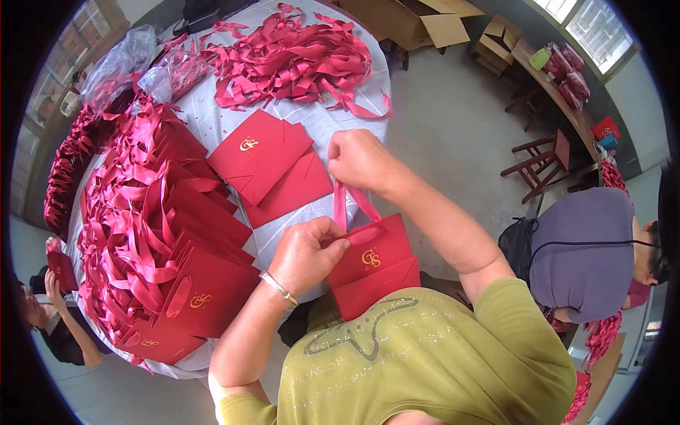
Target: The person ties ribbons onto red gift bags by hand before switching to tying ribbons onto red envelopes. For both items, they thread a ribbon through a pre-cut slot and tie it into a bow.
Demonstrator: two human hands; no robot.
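A small red paper gift bag (379, 273) with gold lettering hangs in front of my chest. My left hand (308, 253) is closed in a pinch at the bag's top left edge, beside the ribbon. Above it, my right hand (361, 161) is closed on the top of a pink-red ribbon handle (340, 205), and two strands run down from my fist to the bag. Beyond my hands, flat red bags (258, 156) without visible ribbons lie overlapping on the table.
On the white-covered table (283, 244) are a heap of loose ribbons (294, 60), rows of ribboned bags (142, 219) and clear plastic wrap (120, 67). One person (71, 319) sits at left, another (584, 248) at right. A wooden stool (542, 159) and cardboard boxes (446, 28) stand beyond.
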